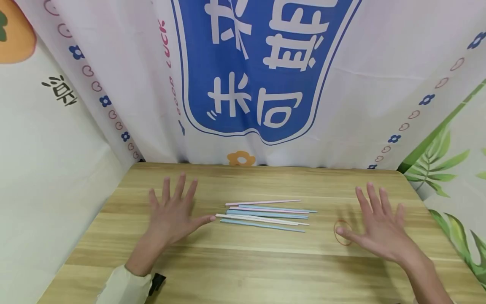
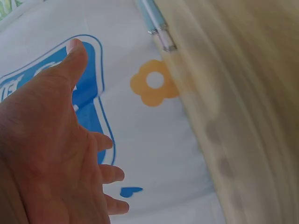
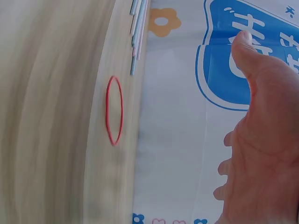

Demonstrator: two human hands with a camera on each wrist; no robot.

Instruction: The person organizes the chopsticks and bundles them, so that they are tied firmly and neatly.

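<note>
Several thin chopsticks lie loosely side by side across the middle of the table, among them a pink chopstick [image 1: 263, 202], a white chopstick [image 1: 258, 218] and a blue chopstick [image 1: 262, 225]. My left hand [image 1: 171, 217] is held with fingers spread to their left, its thumb tip close to the chopstick ends. On the right, my right hand [image 1: 385, 232] is also spread and holds nothing. A red rubber band [image 3: 107, 112] lies as a loop on the table, with the right thumb partly over it in the head view.
The wooden table [image 1: 243, 266] meets a white curtain [image 1: 360, 126] with a large blue printed panel along its far edge. White cloth [image 1: 49, 169] hangs on the left, and leaf-patterned cloth [image 1: 436, 164] on the right. A black piece [image 1: 156, 283] sits by the left sleeve.
</note>
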